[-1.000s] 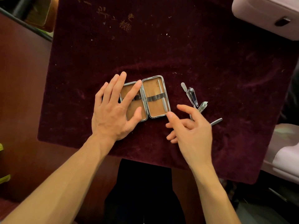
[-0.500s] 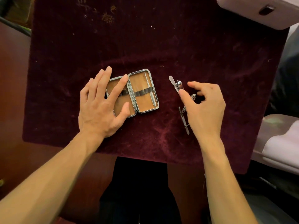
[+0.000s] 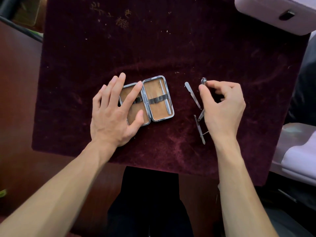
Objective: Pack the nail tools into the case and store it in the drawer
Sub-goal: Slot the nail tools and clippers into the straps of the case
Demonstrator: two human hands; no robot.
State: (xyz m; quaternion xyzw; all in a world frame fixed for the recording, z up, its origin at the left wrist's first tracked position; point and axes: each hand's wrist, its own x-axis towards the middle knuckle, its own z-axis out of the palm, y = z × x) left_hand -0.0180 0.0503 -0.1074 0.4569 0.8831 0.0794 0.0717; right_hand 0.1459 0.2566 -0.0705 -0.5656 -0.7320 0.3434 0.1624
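Bracing the open case [image 3: 154, 98] flat with our spread left hand [image 3: 112, 113] stops it sliding. Our right hand [image 3: 222, 106] pinches a nail clipper [image 3: 203, 81], lifting it for packing.

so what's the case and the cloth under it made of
Case: shiny silver rim that looks like polished metal, with a matte tan lining, maybe leather or suede. Cloth: dark maroon with a brushed, streaky pile, probably velvet.
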